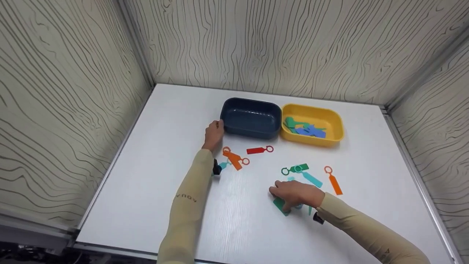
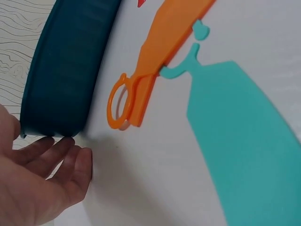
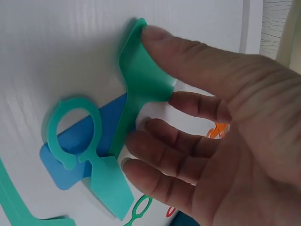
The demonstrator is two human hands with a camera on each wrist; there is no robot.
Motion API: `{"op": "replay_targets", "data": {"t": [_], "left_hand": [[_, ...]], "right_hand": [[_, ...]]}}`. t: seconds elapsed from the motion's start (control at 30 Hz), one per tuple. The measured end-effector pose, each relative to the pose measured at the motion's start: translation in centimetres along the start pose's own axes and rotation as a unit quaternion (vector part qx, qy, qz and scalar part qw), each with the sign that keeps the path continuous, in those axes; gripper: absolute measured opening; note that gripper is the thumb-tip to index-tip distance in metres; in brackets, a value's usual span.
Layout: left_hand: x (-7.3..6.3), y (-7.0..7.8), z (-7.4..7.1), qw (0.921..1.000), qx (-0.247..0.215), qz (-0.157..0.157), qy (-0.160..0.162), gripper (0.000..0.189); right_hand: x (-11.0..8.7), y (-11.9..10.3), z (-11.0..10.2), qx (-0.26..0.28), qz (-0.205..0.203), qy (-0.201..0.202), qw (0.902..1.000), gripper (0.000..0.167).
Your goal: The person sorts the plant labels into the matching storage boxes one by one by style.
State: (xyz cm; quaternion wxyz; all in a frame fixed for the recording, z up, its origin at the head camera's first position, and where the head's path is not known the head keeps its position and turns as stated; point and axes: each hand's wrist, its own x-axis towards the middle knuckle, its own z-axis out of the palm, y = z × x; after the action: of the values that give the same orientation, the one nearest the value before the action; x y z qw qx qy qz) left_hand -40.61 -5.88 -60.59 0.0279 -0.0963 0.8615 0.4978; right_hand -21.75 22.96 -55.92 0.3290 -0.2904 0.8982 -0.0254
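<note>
My left hand [image 1: 214,135] grips the left end of a dark blue bin [image 1: 251,132], fingers against its outer wall and the thumb near the rim. Close to that hand lie crossed orange tags [image 1: 234,161], a turquoise tag [image 2: 240,127] and a red ring-ended tag [image 1: 256,150]. Between thumb and fingers, my right hand [image 1: 298,193] pinches a green plastic tag [image 3: 146,70] by its wide end. Its narrow part crosses a blue tag [image 3: 70,174]; a turquoise ring tag [image 3: 110,183] lies beside it. In the head view the right hand hides most of this pile.
A yellow bin [image 1: 311,140] holding green and blue tags [image 1: 311,131] stands against the dark blue one. Beyond the right hand lie a green ring tag [image 1: 302,168], a light blue tag [image 1: 311,179] and an orange tag [image 1: 335,185]. Wood-patterned panels [image 1: 256,47] enclose the white table [image 1: 146,176].
</note>
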Motion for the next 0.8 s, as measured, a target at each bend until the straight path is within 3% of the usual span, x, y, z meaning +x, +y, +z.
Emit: {"op": "replay_targets", "data": {"t": [0.4,0.6,0.8], "left_hand": [[-0.2,0.1,-0.1,1.0,0.006,0.006,0.005,0.049],[-0.1,0.2,-0.2,1.0,0.0,0.002,0.002,0.049],[-0.1,0.1,-0.2,1.0,0.002,0.003,-0.001,0.05]], "right_hand": [[0.6,-0.3,-1.0,0.021,-0.004,0.016,0.9997,0.018],[1.0,-0.1,-2.3,0.047,-0.064,0.053,0.9955,0.012],[1.2,0.6,-3.4,0.069,-0.115,0.111,0.9847,0.006]]}}
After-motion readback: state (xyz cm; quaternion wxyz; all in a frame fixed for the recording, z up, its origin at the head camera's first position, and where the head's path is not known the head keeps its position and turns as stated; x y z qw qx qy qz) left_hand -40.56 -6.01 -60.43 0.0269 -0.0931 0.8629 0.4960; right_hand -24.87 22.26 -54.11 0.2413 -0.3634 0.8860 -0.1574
